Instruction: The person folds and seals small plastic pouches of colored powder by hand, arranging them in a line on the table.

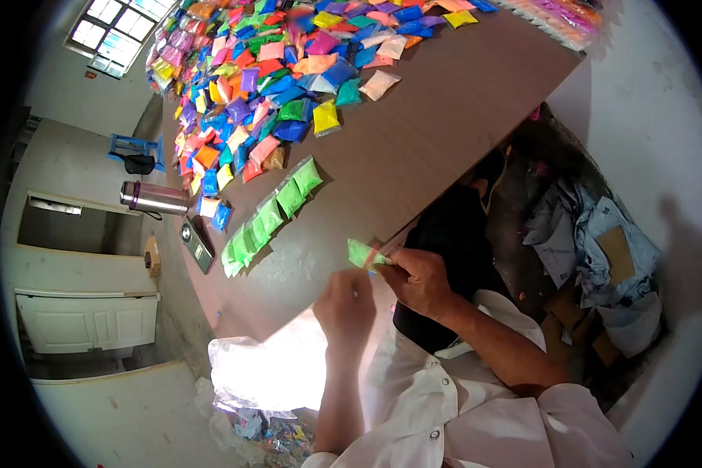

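Observation:
My right hand [423, 284] pinches a small light-green packet [362, 253] at the table's near edge. Close beside it, my left hand [345, 309] is slightly blurred, with its fingers curled closed. Whatever those fingers hold, if anything, is hidden. Beyond both hands, a row of bright green packets [267, 221] lies slantwise on the brown table [413, 148], the packets overlapping or touching one another.
A heap of colourful packets [281, 86] covers the table's far left. A steel flask [157, 198] and a dark phone-like device [197, 245] sit near the left edge. Clear plastic [238, 373] hangs at lower left. Crumpled bags [600, 249] and cardboard lie at right.

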`<state>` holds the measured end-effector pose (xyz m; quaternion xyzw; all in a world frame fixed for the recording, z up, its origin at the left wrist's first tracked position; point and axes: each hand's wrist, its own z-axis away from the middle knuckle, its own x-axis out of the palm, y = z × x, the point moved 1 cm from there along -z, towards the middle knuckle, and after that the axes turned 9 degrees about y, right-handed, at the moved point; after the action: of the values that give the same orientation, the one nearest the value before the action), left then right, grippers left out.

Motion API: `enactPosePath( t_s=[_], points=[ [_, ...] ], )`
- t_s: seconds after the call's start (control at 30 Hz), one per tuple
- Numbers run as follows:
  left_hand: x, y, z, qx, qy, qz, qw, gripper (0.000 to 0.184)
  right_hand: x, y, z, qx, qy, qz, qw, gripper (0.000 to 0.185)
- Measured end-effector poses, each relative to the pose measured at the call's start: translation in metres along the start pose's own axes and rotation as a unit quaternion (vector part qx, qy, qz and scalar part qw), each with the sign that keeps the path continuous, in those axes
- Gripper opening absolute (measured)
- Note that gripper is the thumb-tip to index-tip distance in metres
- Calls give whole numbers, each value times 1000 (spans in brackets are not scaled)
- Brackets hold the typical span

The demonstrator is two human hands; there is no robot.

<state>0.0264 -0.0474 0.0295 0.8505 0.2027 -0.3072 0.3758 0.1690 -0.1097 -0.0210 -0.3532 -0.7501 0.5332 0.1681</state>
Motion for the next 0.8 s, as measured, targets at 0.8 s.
enactPosePath(
  t_s=[0.8],
  points=[
    [-6,5,-1,-3,-3,-10,1000,10,-2,1,3,-97,25,13,995,10]
  ],
)
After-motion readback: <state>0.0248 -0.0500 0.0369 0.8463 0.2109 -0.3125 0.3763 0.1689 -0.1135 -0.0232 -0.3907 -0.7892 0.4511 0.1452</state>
